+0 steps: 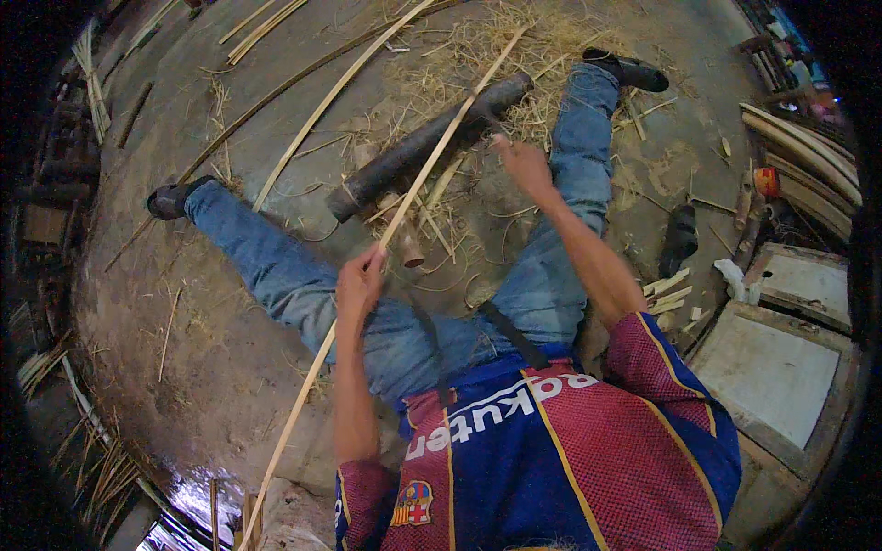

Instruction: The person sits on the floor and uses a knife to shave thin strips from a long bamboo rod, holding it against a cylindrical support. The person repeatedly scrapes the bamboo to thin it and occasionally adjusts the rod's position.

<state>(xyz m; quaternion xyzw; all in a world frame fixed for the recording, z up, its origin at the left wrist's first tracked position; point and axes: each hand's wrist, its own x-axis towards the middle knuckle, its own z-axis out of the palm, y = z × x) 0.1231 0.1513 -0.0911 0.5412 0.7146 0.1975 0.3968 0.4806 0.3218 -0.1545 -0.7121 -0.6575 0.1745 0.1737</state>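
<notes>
A long pale strip of split bamboo (443, 147) runs from the straw-littered floor at the far side, over a dark round log (423, 151), and down past my left thigh. My left hand (358, 283) is closed around this strip above my left leg, thumb and fingers pinching it. Just right of the log, my right hand (527, 171) is closed, with its fingers curled. A dark, thin shape lies between that hand and the log; whether it is a blade in the hand is too blurred to tell.
Under the log's near end lies a shorter round wooden piece (412, 254). Shavings (524, 37) cover the far floor. More bamboo strips (344, 83) stretch out at the far left. On the right are a dark shoe (679, 241), wooden framed panels (770, 372) and a red-orange can (766, 182).
</notes>
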